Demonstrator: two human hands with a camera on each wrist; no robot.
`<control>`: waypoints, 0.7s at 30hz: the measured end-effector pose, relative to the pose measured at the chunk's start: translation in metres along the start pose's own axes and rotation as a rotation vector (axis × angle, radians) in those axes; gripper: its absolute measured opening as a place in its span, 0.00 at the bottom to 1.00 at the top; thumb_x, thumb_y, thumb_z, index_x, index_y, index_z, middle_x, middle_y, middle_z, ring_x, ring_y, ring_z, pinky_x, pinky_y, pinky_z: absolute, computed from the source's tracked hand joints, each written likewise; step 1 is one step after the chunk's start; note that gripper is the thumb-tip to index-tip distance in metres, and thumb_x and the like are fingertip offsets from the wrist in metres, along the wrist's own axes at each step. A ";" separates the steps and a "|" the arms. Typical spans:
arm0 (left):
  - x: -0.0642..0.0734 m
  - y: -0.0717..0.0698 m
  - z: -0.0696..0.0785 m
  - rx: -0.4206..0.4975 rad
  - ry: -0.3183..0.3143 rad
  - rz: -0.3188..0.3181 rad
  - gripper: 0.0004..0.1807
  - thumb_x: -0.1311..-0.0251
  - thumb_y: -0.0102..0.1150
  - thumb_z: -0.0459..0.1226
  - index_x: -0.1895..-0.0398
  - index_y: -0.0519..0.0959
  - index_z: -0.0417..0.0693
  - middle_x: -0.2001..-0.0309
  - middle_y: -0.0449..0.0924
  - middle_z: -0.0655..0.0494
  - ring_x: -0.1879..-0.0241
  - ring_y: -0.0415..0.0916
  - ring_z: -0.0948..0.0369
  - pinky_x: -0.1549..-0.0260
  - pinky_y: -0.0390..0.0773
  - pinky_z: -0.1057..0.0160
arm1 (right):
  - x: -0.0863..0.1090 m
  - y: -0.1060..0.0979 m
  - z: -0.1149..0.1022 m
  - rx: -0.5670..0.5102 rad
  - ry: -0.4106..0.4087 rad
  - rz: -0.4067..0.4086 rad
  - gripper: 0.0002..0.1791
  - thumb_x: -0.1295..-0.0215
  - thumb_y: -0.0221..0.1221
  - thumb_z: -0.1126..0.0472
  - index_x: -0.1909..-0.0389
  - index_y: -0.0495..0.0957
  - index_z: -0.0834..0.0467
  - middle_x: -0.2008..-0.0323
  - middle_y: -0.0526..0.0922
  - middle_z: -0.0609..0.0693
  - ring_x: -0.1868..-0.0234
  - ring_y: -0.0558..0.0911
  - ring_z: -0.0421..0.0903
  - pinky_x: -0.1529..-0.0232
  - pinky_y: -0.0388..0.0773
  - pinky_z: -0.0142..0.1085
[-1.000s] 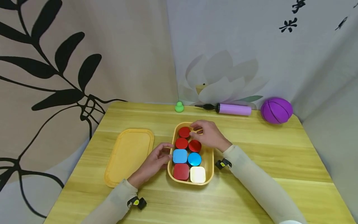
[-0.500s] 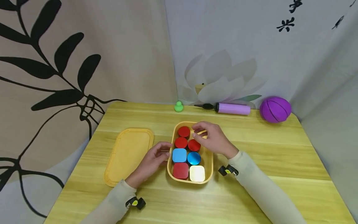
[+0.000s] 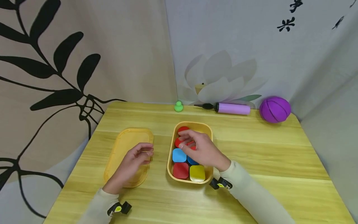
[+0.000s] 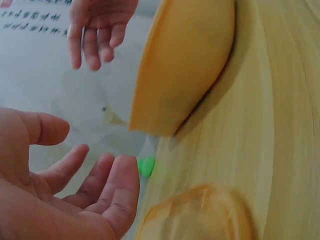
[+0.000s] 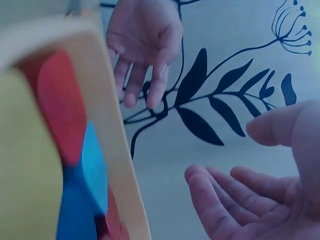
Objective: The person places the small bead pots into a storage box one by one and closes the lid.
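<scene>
A yellow box [image 3: 206, 128] stands in the middle of the table with several coloured blocks inside. Nearest the front are a red square block [image 3: 180, 170] and a yellow square block [image 3: 197, 173], with a blue square block [image 3: 179, 155] behind. My right hand [image 3: 205, 151] hovers over the box, fingers loosely bent and holding nothing. It partly covers the red round blocks [image 3: 183, 128] and a blue round block [image 3: 192, 161]. My left hand [image 3: 130, 165] is above the yellow lid [image 3: 132, 137], relaxed and holding nothing; the left wrist view shows its fingers apart from the box.
Along the table's back edge stand a small green gourd-shaped object [image 3: 178, 106], a purple hand pump [image 3: 233, 108] and a purple ball [image 3: 275, 109]. Patterned curtains hang behind the table.
My left hand has left the box's side and moved left over the lid. My right hand has shifted from the box's far right part toward its middle left, over the round blocks.
</scene>
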State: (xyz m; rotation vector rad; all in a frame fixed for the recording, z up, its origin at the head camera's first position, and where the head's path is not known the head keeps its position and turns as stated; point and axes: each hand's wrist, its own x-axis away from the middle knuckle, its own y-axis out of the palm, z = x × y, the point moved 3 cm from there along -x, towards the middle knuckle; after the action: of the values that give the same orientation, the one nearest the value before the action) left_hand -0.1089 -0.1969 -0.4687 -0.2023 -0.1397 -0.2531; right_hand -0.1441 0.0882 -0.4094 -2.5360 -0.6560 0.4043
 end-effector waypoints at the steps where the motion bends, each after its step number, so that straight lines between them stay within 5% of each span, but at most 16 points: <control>1: 0.002 -0.005 0.000 -0.007 -0.006 0.008 0.23 0.20 0.52 0.39 0.28 0.70 0.38 0.34 0.73 0.33 0.39 0.80 0.49 0.46 0.85 0.59 | -0.001 0.004 -0.002 -0.014 0.002 -0.004 0.21 0.25 0.63 0.57 0.34 0.78 0.57 0.45 0.87 0.49 0.49 0.86 0.42 0.46 0.86 0.39; 7: 0.015 -0.036 0.002 -0.026 -0.034 0.027 0.25 0.18 0.50 0.40 0.27 0.68 0.35 0.35 0.74 0.35 0.43 0.81 0.61 0.48 0.85 0.63 | -0.007 0.027 -0.013 -0.087 0.029 -0.017 0.22 0.24 0.61 0.58 0.33 0.77 0.57 0.43 0.86 0.50 0.48 0.86 0.42 0.46 0.85 0.36; 21: 0.029 -0.117 -0.022 -0.072 -0.049 0.085 0.30 0.18 0.51 0.43 0.24 0.62 0.31 0.45 0.81 0.69 0.46 0.82 0.71 0.50 0.84 0.70 | -0.030 0.096 -0.019 -0.365 0.157 -0.055 0.27 0.22 0.58 0.57 0.25 0.69 0.57 0.36 0.79 0.53 0.39 0.83 0.46 0.40 0.82 0.36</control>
State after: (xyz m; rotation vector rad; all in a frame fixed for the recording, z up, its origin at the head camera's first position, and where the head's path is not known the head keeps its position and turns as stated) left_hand -0.1089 -0.3192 -0.4641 -0.2857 -0.1701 -0.1689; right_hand -0.1263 -0.0086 -0.4394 -2.8458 -0.7970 0.0669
